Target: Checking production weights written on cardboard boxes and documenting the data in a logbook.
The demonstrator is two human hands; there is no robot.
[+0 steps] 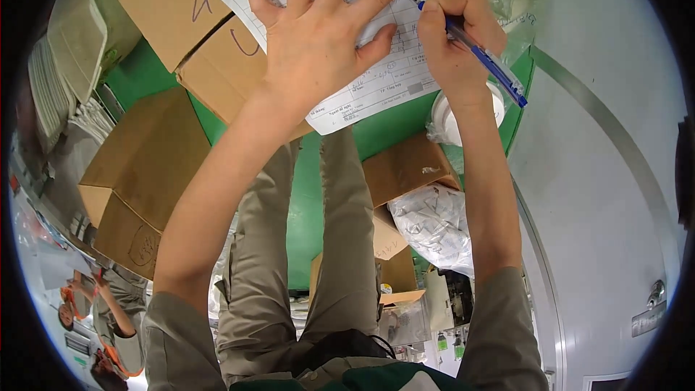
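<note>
Printed paper sheets [376, 94] with handwriting lie over a cardboard box [224, 65] at the top middle. My left hand [318, 36] is spread flat across them, its fingers pointing away from me. In my right hand [463, 40] is a blue pen [492, 69], gripped near its point. The pen's tip touches or hovers just over the paper, close to my left index fingertip; I cannot tell which.
Another cardboard box [156, 7] stands at the upper left, on a green surface [145, 76]. Open cartons [148, 174] sit to the left. A white roll [494, 105] and a plastic bag [434, 228] are right of my legs. Two people [108, 311] appear at the lower left.
</note>
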